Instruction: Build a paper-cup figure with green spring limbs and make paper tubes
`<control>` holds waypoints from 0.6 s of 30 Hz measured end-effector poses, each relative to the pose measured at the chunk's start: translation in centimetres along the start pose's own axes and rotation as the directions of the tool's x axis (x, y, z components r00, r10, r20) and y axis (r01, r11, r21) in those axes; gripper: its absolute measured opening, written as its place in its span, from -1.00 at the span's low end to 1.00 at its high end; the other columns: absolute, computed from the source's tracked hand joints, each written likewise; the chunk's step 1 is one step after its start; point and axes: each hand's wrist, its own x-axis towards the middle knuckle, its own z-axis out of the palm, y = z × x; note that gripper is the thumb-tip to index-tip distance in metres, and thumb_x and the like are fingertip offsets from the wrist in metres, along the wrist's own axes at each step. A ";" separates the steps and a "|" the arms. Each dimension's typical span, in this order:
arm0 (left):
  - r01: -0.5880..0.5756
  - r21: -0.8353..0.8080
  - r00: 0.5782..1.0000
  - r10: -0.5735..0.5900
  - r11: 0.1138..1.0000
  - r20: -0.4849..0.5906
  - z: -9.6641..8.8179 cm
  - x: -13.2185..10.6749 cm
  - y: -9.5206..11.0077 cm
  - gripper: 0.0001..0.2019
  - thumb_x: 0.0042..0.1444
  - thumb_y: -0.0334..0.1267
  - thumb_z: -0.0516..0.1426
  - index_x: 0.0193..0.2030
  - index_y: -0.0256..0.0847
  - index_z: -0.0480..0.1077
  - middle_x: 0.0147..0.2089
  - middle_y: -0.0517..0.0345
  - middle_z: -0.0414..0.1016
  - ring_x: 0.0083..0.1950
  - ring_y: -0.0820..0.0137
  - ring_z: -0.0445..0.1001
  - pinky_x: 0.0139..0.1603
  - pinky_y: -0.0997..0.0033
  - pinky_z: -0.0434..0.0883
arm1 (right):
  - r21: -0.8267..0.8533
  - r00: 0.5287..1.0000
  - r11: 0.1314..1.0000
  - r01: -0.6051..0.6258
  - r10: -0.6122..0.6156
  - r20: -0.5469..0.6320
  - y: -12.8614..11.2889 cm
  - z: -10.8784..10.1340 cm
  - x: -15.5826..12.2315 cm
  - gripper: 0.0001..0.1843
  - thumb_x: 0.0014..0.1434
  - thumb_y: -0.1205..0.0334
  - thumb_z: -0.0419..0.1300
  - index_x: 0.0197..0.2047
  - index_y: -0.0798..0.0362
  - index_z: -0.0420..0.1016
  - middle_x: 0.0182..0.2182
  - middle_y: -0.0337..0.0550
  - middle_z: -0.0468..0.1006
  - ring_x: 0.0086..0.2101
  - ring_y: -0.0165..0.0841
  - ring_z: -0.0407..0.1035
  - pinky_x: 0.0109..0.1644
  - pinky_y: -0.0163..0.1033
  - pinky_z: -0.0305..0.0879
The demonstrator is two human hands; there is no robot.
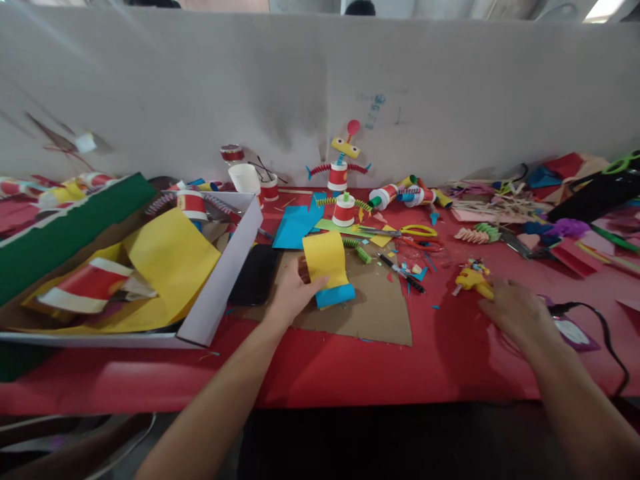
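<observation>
My left hand (293, 293) pinches the edge of a curled yellow paper piece (326, 259) with a blue strip (336, 295) along its lower end, held over a brown cardboard sheet (373, 312). My right hand (515, 313) lies on the red tabletop (325, 370), fingers curled round the rear of a yellow glue gun (473, 280) whose black cord (607, 337) trails to the right.
A white box lid (220, 280) at left holds yellow paper and red-and-white cups. Paper-cup figures (340, 175) stand by the back wall. Yellow-handled scissors (417, 231), a pen (400, 272), blue paper (295, 225), a black slab (255, 275) and paper scraps litter the middle and right.
</observation>
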 end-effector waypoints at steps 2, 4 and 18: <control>-0.118 0.169 0.970 0.150 0.979 -0.192 -0.4 -0.3 0.2 -0.46 -0.09 -0.19 0.30 0.01 -0.21 0.21 -0.01 -0.03 0.38 -0.02 0.27 0.43 -0.07 0.23 0.42 | -0.032 1.000 0.999 -0.017 0.016 -0.023 -0.2 -0.2 -0.3 -0.58 0.19 0.20 -0.02 0.04 0.25 0.33 -0.17 0.28 0.49 -0.15 0.06 0.43 -0.20 -0.04 0.26; -0.244 0.406 0.874 0.382 0.881 -0.302 -0.9 -0.8 0.9 -0.58 -0.02 -0.14 0.26 -0.07 -0.20 0.23 -0.08 0.02 0.37 -0.07 0.29 0.40 -0.08 0.23 0.40 | -0.048 0.996 0.999 -0.025 0.021 -0.088 -0.5 -0.5 -0.6 -0.56 0.22 0.14 -0.04 0.06 0.25 0.30 -0.14 0.28 0.47 -0.13 0.08 0.41 -0.17 -0.02 0.26; -0.554 0.735 0.832 0.268 0.390 0.486 -1.6 -6.6 3.0 -0.69 0.10 -0.19 0.16 0.01 -0.04 0.41 -0.07 0.13 0.57 -0.07 0.21 0.49 -0.04 0.13 0.29 | 0.479 0.899 0.839 0.257 -0.027 -0.436 -5.2 -3.3 -4.1 -0.69 0.04 0.13 0.03 -0.23 0.13 0.44 -0.25 0.16 0.49 -0.21 -0.09 0.38 -0.09 -0.09 0.28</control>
